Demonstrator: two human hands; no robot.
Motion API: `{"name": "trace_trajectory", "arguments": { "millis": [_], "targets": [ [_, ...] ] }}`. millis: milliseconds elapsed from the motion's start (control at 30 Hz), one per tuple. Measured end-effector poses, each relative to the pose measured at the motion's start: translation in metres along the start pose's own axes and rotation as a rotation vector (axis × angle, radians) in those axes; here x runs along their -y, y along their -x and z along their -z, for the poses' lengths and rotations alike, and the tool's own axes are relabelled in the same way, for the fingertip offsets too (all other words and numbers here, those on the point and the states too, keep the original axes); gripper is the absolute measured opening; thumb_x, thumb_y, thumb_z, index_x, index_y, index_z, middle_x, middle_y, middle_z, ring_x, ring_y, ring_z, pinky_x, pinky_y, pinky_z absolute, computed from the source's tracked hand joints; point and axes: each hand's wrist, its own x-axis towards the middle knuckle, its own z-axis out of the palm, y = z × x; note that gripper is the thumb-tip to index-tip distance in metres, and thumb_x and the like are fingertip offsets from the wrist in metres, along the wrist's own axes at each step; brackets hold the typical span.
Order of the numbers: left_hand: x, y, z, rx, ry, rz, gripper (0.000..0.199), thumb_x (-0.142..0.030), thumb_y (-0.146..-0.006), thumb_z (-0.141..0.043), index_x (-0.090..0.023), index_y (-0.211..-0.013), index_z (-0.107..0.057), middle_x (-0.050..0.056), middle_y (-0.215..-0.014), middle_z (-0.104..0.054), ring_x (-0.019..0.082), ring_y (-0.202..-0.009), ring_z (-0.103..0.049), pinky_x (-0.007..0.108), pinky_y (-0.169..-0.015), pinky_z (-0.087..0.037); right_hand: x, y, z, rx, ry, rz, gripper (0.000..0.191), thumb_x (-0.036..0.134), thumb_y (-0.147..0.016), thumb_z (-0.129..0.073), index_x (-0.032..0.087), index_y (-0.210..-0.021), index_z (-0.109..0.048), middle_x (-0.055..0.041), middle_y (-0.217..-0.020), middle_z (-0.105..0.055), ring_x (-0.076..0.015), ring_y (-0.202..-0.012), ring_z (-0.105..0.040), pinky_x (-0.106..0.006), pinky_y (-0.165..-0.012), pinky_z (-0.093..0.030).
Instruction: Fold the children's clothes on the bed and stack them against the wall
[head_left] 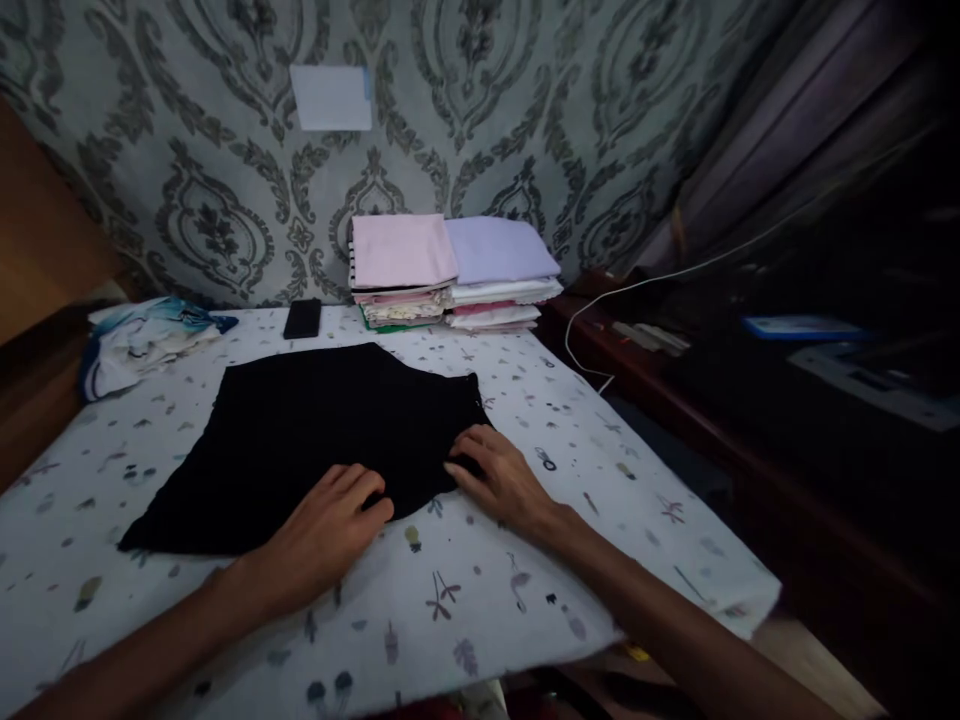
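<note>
A black garment (300,430) lies spread flat on a white printed cloth (465,580), wide at its left end and narrower at its right. On its near edge is my left hand (330,525), fingers curled and closed on the fabric, the thumb close to the index finger. My right hand (504,478) pinches the garment at its narrow right end, with thumb and fingertips bent together. The fabric under both sets of fingertips is partly hidden.
Folded clothes stand in two stacks, one topped by a pink piece (403,250), the other by a lilac piece (501,250). A black phone (302,319) and a crumpled white-and-blue garment (146,345) lie left. A white cable (667,275) hangs at right beside dark furniture.
</note>
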Motion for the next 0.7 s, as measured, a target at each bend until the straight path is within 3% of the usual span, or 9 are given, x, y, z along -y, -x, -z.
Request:
{"name": "trace_trajectory", "arguments": {
  "millis": [167,333,400,500,600,700],
  "targets": [
    [0.0,0.0,0.005,-0.042,0.111,-0.144,0.021,-0.009,-0.095,-0.042,-0.021,-0.1,-0.058,0.007,-0.116,-0.064,0.023,-0.114,-0.056,0.042,-0.096,-0.045,-0.041,-0.032,0.007,0.003,0.047,-0.287,0.023,0.031,-0.096,-0.051,0.02,-0.113,-0.062,-0.0098,-0.11,-0.061,-0.0229,-0.099,-0.06,-0.037,-0.086,-0.049],
    [-0.003,-0.01,0.027,0.192,0.498,-0.06,0.009,-0.019,-0.094,-0.049,-0.021,-0.095,-0.058,0.004,-0.1,-0.068,0.018,-0.091,-0.064,0.032,-0.081,-0.051,-0.074,-0.068,-0.002,-0.035,0.156,-0.474,0.033,0.034,-0.093,-0.057,0.018,-0.122,-0.061,-0.0116,-0.115,-0.062,-0.0251,-0.104,-0.059,-0.036,-0.088,-0.046],
    [0.004,-0.02,0.034,0.214,0.602,0.002,0.011,-0.026,-0.096,-0.05,-0.022,-0.101,-0.06,0.003,-0.097,-0.068,0.016,-0.087,-0.065,0.028,-0.078,-0.051,-0.08,-0.076,-0.005,-0.056,0.174,-0.509,0.032,0.031,-0.093,-0.057,0.019,-0.123,-0.061,-0.0107,-0.114,-0.064,-0.0251,-0.104,-0.06,-0.034,-0.087,-0.045],
    [0.032,-0.043,0.032,0.104,0.534,0.091,0.022,-0.031,-0.099,-0.046,-0.021,-0.11,-0.062,0.005,-0.106,-0.069,0.017,-0.097,-0.066,0.03,-0.088,-0.052,-0.085,-0.08,-0.005,-0.085,0.186,-0.528,0.032,0.02,-0.094,-0.049,0.022,-0.122,-0.063,-0.0085,-0.112,-0.068,-0.0239,-0.102,-0.061,-0.033,-0.083,-0.045],
    [0.075,-0.074,0.014,0.018,0.413,0.184,0.031,-0.033,-0.1,-0.04,-0.02,-0.118,-0.062,0.008,-0.119,-0.068,0.02,-0.111,-0.064,0.036,-0.1,-0.048,-0.088,-0.08,-0.003,-0.086,0.23,-0.563,0.038,0.014,-0.093,-0.043,0.024,-0.12,-0.067,-0.0089,-0.116,-0.067,-0.0249,-0.103,-0.062,-0.034,-0.08,-0.044],
    [0.11,-0.1,-0.013,0.084,0.28,0.242,0.042,-0.039,-0.1,-0.037,-0.021,-0.132,-0.056,0.011,-0.139,-0.06,0.024,-0.131,-0.054,0.045,-0.112,-0.04,-0.09,-0.079,-0.002,-0.062,0.253,-0.578,0.04,0.014,-0.094,-0.041,0.024,-0.12,-0.069,-0.0096,-0.119,-0.065,-0.0256,-0.102,-0.063,-0.034,-0.077,-0.044]
  ]
}}
